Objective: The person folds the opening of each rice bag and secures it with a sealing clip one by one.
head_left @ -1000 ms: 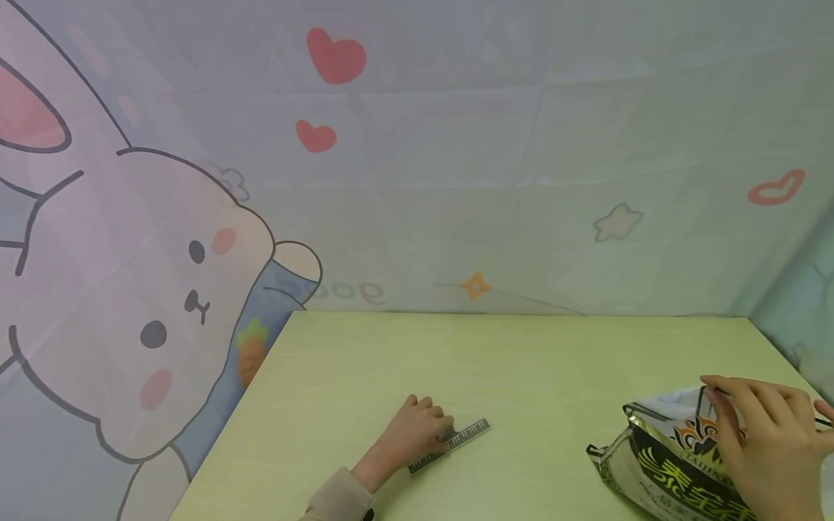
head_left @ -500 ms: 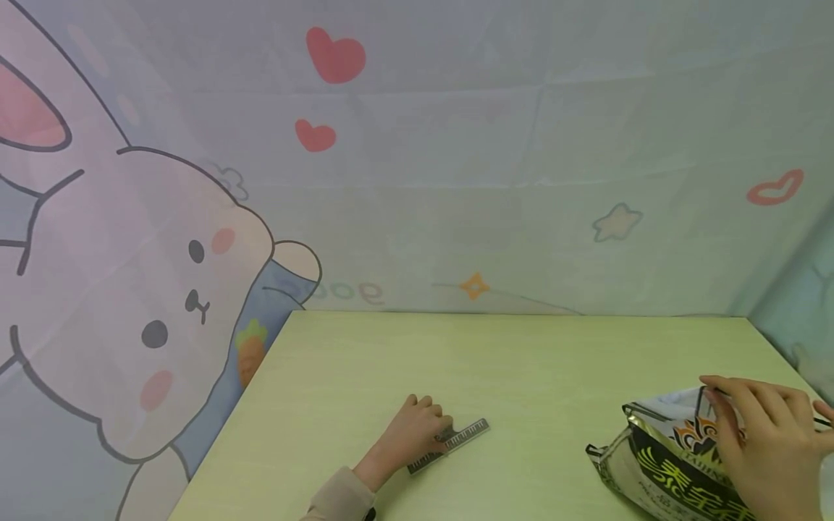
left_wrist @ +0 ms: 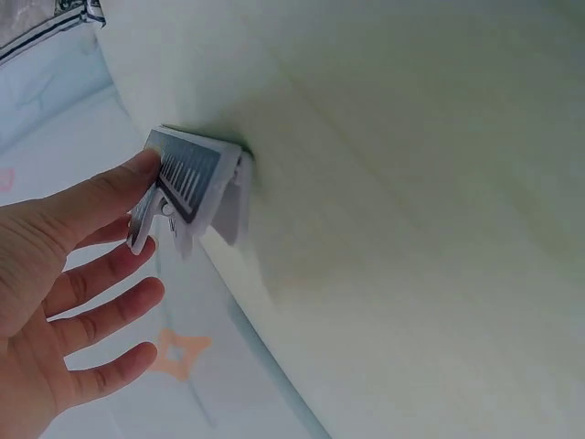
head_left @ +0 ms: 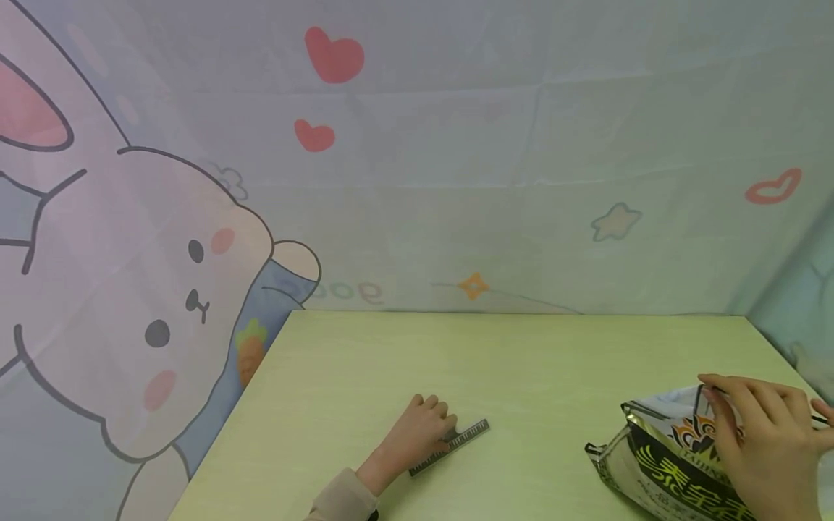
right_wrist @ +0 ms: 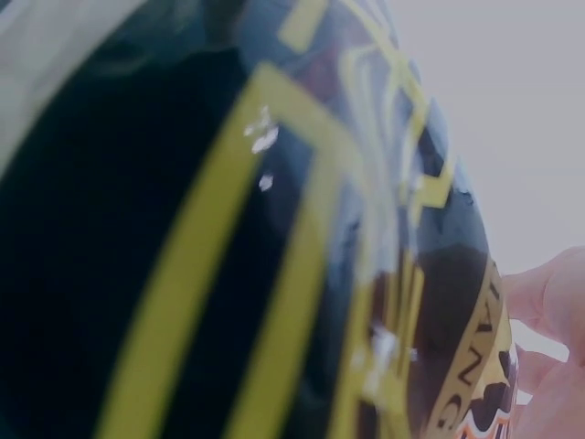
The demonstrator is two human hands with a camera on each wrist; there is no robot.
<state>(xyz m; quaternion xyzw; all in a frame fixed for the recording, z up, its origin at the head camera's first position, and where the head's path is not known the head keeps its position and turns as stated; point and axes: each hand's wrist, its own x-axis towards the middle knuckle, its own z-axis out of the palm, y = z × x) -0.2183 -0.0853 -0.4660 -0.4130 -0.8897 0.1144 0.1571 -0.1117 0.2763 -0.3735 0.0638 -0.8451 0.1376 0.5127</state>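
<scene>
White rabbit (head_left: 117, 275): printed on the backdrop cloth (head_left: 456, 181), at the far left; an orange carrot (head_left: 250, 354) is printed just beside it.
Beige sleeve (head_left: 342, 496): it covers the left forearm, near the bottom edge of the head view.
Left hand (head_left: 417, 434): the thumb and a finger behind it pinch the clip, while the other fingers are spread apart from each other.
Clip (left_wrist: 190, 169): it is in the left hand, low at the worktop, and it lies slanting in the head view; it has dark and white stripes, similar to piano keys. Whether it touches the surface, I cannot tell.
Worktop (head_left: 521, 362): yellow-green and flat, it reaches back to the cloth.
Bag (head_left: 677, 470): glossy, black and white, with yellow characters; it is at the right part of the worktop, well apart from the clip.
Right hand (head_left: 775, 441): thumb and index finger are clamped on the upper edge of the bag; in the right wrist view, the bag hides most of this hand.
</scene>
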